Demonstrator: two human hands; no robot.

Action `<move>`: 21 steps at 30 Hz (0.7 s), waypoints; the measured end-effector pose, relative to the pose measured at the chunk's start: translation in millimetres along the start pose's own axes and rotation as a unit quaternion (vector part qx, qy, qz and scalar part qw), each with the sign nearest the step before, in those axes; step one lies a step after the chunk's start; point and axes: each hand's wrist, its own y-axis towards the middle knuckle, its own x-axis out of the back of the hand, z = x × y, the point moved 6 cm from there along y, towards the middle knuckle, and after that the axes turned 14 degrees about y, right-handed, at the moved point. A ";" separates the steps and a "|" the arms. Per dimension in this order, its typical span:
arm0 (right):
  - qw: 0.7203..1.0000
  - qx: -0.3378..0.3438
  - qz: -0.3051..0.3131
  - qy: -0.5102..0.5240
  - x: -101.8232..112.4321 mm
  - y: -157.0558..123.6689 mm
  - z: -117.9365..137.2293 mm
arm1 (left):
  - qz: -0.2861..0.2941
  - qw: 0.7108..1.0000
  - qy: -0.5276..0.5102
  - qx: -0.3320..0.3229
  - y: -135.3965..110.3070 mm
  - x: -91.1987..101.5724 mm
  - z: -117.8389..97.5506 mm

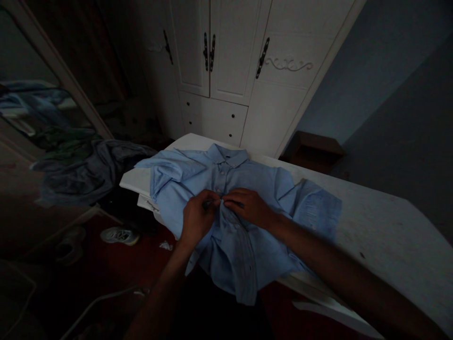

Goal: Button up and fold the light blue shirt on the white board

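A light blue button-up shirt (269,189) lies front up across a white table (375,212), collar at the far side. Its upper placket is fastened near the collar, while the lower front edge hangs loose over the near table edge. My left hand (200,212) pinches the placket from the left at mid-chest. From the right, my right hand (249,205) pinches the same spot, fingertips nearly touching those of the left. Whatever button sits between the fingertips is hidden. Both sleeves are spread out to the sides.
Behind the table stands a white wardrobe (226,61) with dark handles. Grey clothing (85,172) is heaped at the left. A shoe (119,235) rests on the red floor (141,264). A brown wooden stand (314,151) is by the far right wall.
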 end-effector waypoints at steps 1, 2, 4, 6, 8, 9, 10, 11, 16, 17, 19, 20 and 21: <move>1.000 -0.017 -0.001 0.015 0.6 0.2 -1.4 | -0.001 1.000 0.001 -0.004 -0.4 -0.2 0.0; 0.999 -0.036 -0.004 0.033 1.4 0.3 -2.9 | -0.001 1.000 0.002 -0.009 -0.9 -0.6 0.2; 0.995 -0.073 -0.007 0.072 2.1 0.5 -5.6 | -0.005 1.000 0.002 -0.011 -2.0 -1.3 1.8; 0.989 -0.101 -0.006 0.105 1.8 0.8 -7.3 | -0.013 1.000 -0.003 -0.006 -3.2 -1.9 4.3; 0.984 -0.120 -0.012 0.128 1.8 1.0 -8.7 | -0.020 1.000 -0.012 -0.005 -4.4 -2.7 6.1; 0.982 -0.128 -0.015 0.137 1.8 1.1 -9.8 | -0.022 1.000 -0.019 -0.006 -4.9 -3.1 6.8; 0.980 -0.136 -0.019 0.143 1.7 1.2 -10.9 | -0.025 0.999 -0.027 -0.007 -5.3 -3.4 7.4; 0.979 -0.141 -0.021 0.146 1.5 1.2 -12.1 | -0.028 0.999 -0.035 -0.005 -5.7 -3.6 8.1; 0.982 -0.126 -0.018 0.137 0.9 1.6 -13.7 | -0.035 0.997 -0.062 0.009 -6.1 -4.1 11.3; 0.983 -0.124 -0.015 0.133 0.8 1.5 -13.6 | -0.035 0.997 -0.065 0.007 -5.9 -4.1 11.3; 0.984 -0.125 -0.010 0.124 0.3 0.9 -13.1 | -0.037 0.997 -0.069 0.005 -5.6 -3.6 11.2; 0.985 -0.124 -0.008 0.117 -0.1 0.7 -12.3 | -0.037 0.997 -0.071 0.005 -5.4 -3.4 11.2; 0.987 -0.121 -0.005 0.106 -0.6 0.6 -10.9 | -0.036 0.997 -0.073 0.004 -5.3 -3.2 11.1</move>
